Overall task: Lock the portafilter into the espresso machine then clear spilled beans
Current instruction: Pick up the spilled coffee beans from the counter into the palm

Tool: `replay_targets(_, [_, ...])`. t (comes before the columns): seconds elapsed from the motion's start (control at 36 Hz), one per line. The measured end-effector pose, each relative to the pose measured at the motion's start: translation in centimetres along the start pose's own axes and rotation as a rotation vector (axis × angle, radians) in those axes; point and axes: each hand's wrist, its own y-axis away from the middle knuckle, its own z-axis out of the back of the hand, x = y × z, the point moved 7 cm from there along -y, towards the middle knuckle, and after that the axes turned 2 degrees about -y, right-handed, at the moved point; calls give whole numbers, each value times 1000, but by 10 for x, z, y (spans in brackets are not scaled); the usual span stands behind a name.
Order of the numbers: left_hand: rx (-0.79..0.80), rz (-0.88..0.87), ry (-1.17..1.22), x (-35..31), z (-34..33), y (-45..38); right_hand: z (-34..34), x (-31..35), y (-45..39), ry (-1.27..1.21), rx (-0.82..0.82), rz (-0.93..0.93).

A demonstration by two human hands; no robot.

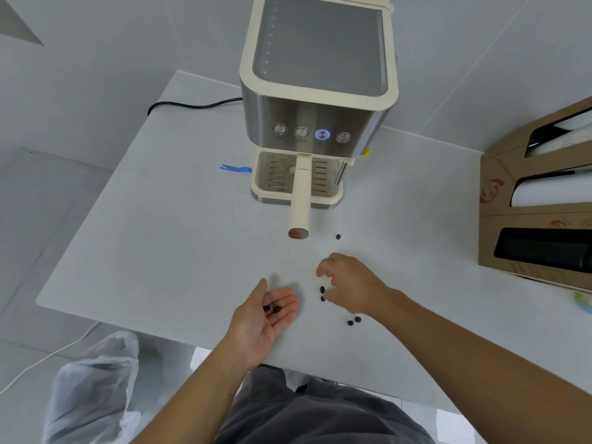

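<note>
Left hand (270, 310) cupped open holding beans near table edge (128, 328), right hand (347, 285) curled over spilled beans (354, 321), grip unclear

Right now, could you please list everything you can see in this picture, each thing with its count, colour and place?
espresso machine: one, steel and cream, at the back of the table, one button lit blue
portafilter: one, cream handle, sits in the machine, handle points toward the person
table: one, white, under everything
loose beans: about five visible, dark brown, on the table around the right hand, one farther off near the handle tip
beans in palm: two or three, dark brown, in the left hand
power cord: one, black, left of the machine
blue tape: one strip, left of the drip tray
cardboard box: one, brown, right edge
plastic bag: one, clear, on the floor at left
left hand: open, palm up
right hand: fingers curled over the beans
</note>
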Motion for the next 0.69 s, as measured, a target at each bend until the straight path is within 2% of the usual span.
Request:
replay_targets(0.19, [6, 8, 2, 1, 0, 0, -17, 6, 1, 122, 48, 51])
replay_targets(0.5, [2, 19, 28, 3, 3, 0, -20, 16, -1, 349, 135, -42])
replay_targets(0.69, [8, 10, 12, 1, 3, 3, -22, 25, 3, 392, 66, -22])
